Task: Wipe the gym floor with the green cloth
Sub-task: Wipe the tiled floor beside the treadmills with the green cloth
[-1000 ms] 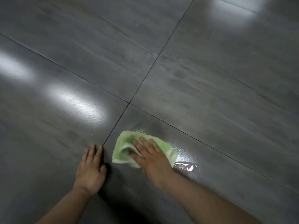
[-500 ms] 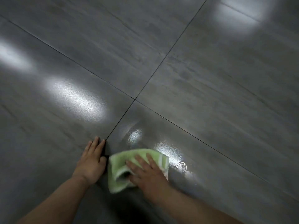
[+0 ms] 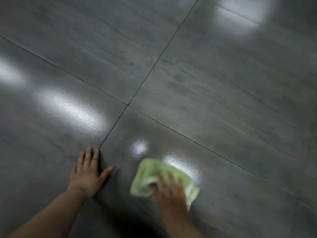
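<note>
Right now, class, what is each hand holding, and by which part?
The right hand presses flat on the near half of the green cloth; the left hand rests flat on the floor, holding nothing.

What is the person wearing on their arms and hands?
Nothing. The left hand and right hand are bare, no gloves. Both forearms show no sleeve, watch or bracelet. The right hand is blurred, so a ring cannot be ruled out.

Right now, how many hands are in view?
2. The left hand rests flat on the floor beside a tile seam; the right hand, blurred, presses on the green cloth, apart from the left.
</note>
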### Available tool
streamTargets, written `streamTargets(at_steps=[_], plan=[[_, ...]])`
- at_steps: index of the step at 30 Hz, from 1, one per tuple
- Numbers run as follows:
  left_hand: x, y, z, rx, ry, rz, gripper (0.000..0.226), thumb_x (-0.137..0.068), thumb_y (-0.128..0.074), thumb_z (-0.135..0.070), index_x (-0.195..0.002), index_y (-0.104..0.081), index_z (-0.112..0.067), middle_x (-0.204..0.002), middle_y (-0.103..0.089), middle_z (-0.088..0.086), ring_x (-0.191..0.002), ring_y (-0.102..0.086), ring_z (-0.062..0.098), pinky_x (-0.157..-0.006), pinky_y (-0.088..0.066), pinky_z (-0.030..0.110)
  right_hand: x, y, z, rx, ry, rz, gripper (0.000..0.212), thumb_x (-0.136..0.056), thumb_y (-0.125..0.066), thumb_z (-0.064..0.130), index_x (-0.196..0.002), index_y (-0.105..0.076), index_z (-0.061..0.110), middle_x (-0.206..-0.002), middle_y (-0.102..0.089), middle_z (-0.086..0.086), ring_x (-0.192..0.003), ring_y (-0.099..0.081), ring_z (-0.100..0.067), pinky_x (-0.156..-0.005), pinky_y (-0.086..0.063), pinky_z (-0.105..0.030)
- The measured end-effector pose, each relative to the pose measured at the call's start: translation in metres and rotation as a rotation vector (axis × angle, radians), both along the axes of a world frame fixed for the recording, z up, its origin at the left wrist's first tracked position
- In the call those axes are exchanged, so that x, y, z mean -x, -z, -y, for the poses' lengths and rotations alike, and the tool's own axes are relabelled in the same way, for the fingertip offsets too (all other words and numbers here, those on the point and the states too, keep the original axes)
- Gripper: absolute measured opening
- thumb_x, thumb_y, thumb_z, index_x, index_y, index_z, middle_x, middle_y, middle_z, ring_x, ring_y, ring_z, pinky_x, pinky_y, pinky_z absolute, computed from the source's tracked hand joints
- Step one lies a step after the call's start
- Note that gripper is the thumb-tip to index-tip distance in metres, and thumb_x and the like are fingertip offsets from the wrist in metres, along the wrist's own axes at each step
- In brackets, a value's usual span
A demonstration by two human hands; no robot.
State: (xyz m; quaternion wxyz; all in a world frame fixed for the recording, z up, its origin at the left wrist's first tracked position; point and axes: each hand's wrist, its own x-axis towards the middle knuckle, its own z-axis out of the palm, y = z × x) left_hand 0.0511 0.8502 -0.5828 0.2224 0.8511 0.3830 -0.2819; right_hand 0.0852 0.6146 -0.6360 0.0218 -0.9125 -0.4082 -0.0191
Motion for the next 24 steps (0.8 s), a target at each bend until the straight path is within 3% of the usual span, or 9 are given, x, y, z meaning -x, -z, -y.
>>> streamTargets(at_steps=[2, 5, 7, 9, 10, 13, 15, 19, 24], plan=[[-0.001, 0.0, 0.0, -0.008, 0.001, 0.007, 0.076, -0.088, -0.04, -0.047, -0.144, 0.002, -0.018, -0.156, 0.01, 0.005, -0.144, 0.01, 0.023, -0.118, -0.005, 0.039, -0.001, 0.002, 0.008, 0.063, -0.273, -0.023, 0.03, -0.092, -0.033, 0.028, -0.093, -0.062, 0.038, -0.151, -0.022, 0.0, -0.143, -0.003, -0.03, -0.116, 0.0, -0.044], [0.003, -0.002, -0.005, -0.013, 0.005, 0.037, 0.071, -0.088, -0.041, -0.047, -0.144, -0.003, -0.022, -0.156, 0.006, 0.005, -0.144, 0.006, 0.023, -0.118, -0.006, 0.037, -0.057, -0.004, 0.06, 0.166, -0.304, -0.089, 0.037, -0.078, -0.041, 0.019, -0.108, -0.053, 0.036, -0.157, 0.01, 0.0, -0.143, -0.002, -0.026, -0.114, -0.001, -0.045], [0.012, -0.002, -0.01, -0.051, -0.044, 0.072, 0.068, -0.088, -0.042, -0.045, -0.143, -0.007, -0.024, -0.156, 0.002, 0.007, -0.144, 0.004, 0.024, -0.118, -0.007, 0.038, -0.103, -0.015, 0.09, 0.135, -0.077, -0.146, 0.051, -0.063, -0.037, 0.022, -0.114, -0.046, 0.023, -0.157, -0.006, -0.006, -0.141, -0.013, -0.028, -0.112, -0.013, -0.049], [0.022, -0.001, -0.016, -0.099, -0.137, 0.077, 0.069, -0.088, -0.042, -0.045, -0.144, -0.007, -0.023, -0.156, 0.001, 0.008, -0.144, 0.004, 0.023, -0.118, -0.006, 0.039, -0.142, -0.037, 0.092, 0.118, 0.264, -0.282, 0.058, -0.063, -0.034, 0.021, -0.119, -0.044, 0.011, -0.133, -0.047, -0.026, -0.122, -0.039, -0.042, -0.095, -0.038, -0.06], [0.027, -0.001, -0.019, -0.111, -0.171, 0.057, 0.07, -0.088, -0.041, -0.046, -0.144, -0.006, -0.022, -0.156, 0.002, 0.007, -0.144, 0.005, 0.022, -0.118, -0.004, 0.04, -0.155, -0.044, 0.081, 0.101, 0.455, -0.356, 0.06, -0.067, -0.036, 0.016, -0.125, -0.043, 0.004, -0.123, -0.053, -0.032, -0.116, -0.044, -0.048, -0.091, -0.04, -0.062], [0.035, 0.004, -0.023, -0.081, -0.227, 0.029, 0.071, -0.089, -0.04, -0.046, -0.144, -0.001, -0.022, -0.156, 0.008, 0.005, -0.144, 0.009, 0.02, -0.118, 0.0, 0.039, -0.179, -0.053, 0.023, 0.02, 0.855, -0.458, 0.06, -0.083, -0.043, 0.0, -0.141, -0.025, 0.0, -0.143, -0.031, -0.03, -0.13, -0.027, -0.047, -0.11, -0.021, -0.051], [0.034, 0.007, -0.026, -0.053, -0.247, 0.06, 0.067, -0.09, -0.039, -0.042, -0.144, -0.003, -0.022, -0.156, 0.008, 0.005, -0.144, 0.01, 0.02, -0.118, -0.001, 0.039, -0.185, -0.047, -0.025, 0.035, 0.918, -0.484, 0.068, -0.086, -0.043, 0.0, -0.146, -0.012, 0.007, -0.154, -0.009, -0.02, -0.138, -0.013, -0.042, -0.115, -0.01, -0.046], [0.038, 0.006, -0.038, -0.005, -0.24, 0.145, 0.057, -0.093, -0.038, -0.027, -0.143, -0.012, -0.016, -0.156, -0.002, 0.008, -0.145, 0.002, 0.023, -0.117, -0.004, 0.033, -0.148, -0.04, -0.125, 0.117, 0.462, -0.466, 0.069, -0.092, -0.038, 0.005, -0.148, 0.002, 0.018, -0.156, 0.014, -0.008, -0.142, 0.006, -0.036, -0.116, 0.0, -0.045], [0.063, 0.001, -0.031, -0.048, -0.298, 0.062, 0.071, -0.088, -0.049, -0.034, -0.143, -0.006, -0.023, -0.157, 0.002, 0.005, -0.144, 0.002, 0.023, -0.117, -0.01, 0.04, -0.074, -0.047, -0.166, 0.262, -0.598, -0.557, 0.052, -0.095, -0.034, 0.011, -0.144, -0.024, 0.024, -0.158, 0.008, 0.001, -0.143, 0.01, -0.031, -0.115, 0.01, -0.045]])
